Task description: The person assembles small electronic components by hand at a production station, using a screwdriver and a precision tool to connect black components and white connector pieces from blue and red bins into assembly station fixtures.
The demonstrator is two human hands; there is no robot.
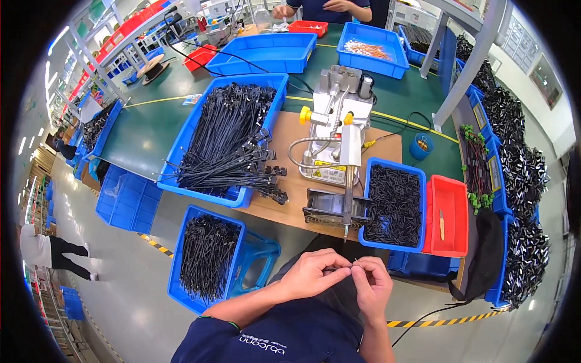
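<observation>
My left hand (315, 273) and my right hand (371, 283) meet fingertip to fingertip in front of my body, both closed in a pinch. A sliver of something thin and dark shows at the fingers; it is too small and covered to name. Just beyond the hands, a bench machine (339, 130) with yellow knobs and a flexible metal hose points its slim rod (348, 206) toward me. Beside that rod sits a black fan (330, 206). Right of it, a blue tray (423, 209) holds many short black pieces.
A blue bin (175, 158) heaped with black cables stands left of the machine. Lower left, another cable-filled bin (175, 266) rests by a blue stool (263, 260). A red tray (459, 227) with a knife-like tool (442, 225) lies at right. Across the green table (145, 133) works another person (327, 11).
</observation>
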